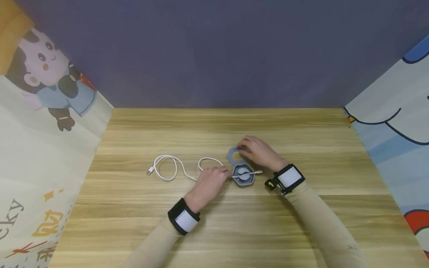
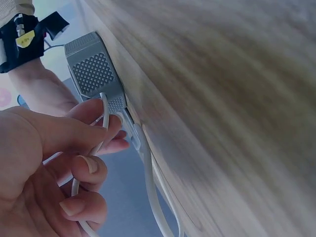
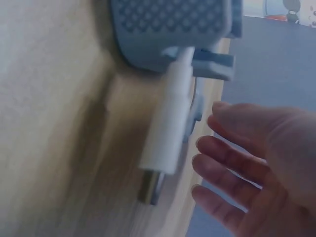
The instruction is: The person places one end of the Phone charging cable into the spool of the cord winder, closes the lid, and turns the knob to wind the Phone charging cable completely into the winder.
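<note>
A person's left hand (image 1: 208, 183) pinches a white cable (image 1: 174, 167) between thumb and curled fingers just at the nine o'clock edge of a small grey hexagonal case (image 1: 243, 175), which sits near the centre of a wooden table (image 1: 234, 230). The left wrist view shows the fingers (image 2: 84, 170) closed round the cable (image 2: 148, 182) where it enters a notch in the case (image 2: 96, 74). The right hand (image 1: 259, 152) rests at about one o'clock from the case, its fingertips touching the open grey lid (image 1: 234, 153), which lies flat on the table and joins the case at its twelve o'clock side; in the right wrist view the fingers (image 3: 232, 163) are loosely extended and grip nothing. One white plug (image 1: 256, 172) sticks out of the case toward three o'clock, seen close in the right wrist view as a white connector with a metal tip (image 3: 168, 133). From the left hand the cable runs in loose loops toward nine o'clock, ending in a second plug (image 1: 150, 171). Both wrists wear black bands, over beige sleeves. Cartoon-printed panels stand at the table's left and right; a dark purple wall closes the far side.
</note>
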{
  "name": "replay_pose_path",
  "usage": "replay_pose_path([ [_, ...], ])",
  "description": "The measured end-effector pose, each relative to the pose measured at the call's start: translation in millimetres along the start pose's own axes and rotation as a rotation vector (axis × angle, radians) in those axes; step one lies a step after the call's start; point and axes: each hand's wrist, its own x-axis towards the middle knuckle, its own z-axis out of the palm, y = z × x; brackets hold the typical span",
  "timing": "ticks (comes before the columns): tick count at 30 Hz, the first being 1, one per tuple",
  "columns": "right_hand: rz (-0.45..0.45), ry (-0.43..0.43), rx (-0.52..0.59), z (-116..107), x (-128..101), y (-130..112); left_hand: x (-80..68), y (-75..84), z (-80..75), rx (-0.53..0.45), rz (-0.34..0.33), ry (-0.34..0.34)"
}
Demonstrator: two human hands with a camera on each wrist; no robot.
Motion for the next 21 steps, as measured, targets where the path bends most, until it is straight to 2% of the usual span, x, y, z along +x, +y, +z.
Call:
replay_pose_path([
  [7,0.005,-0.007,-0.021,1,13,3,-0.4,1.5,-2.0,0.018,-0.001,0.000],
  [21,-0.002,-0.103,-0.104,3,32,9,1.0,2.9,-2.7,0.018,-0.005,-0.016],
])
